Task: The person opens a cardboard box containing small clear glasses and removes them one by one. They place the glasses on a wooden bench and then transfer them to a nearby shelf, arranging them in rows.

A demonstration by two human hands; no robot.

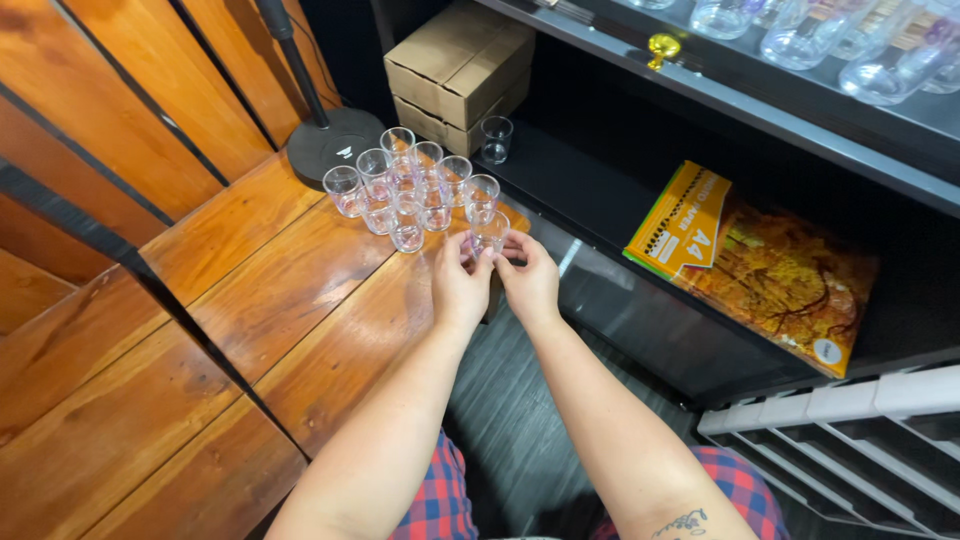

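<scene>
We pinch one glass [489, 232] between left hand [460, 285] and right hand [530, 282] at the table [290, 290] edge; a nudge could topple the cluster [405, 185].

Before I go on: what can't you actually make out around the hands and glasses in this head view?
- Small clear glass: its base is hidden behind the left hand and right hand.
- Fingers: grip contact is covered by the hands' backs.
- Clear bottles on the upper shelf: cut off by the top edge.
- Grey plastic rack: cut off at right.
</scene>
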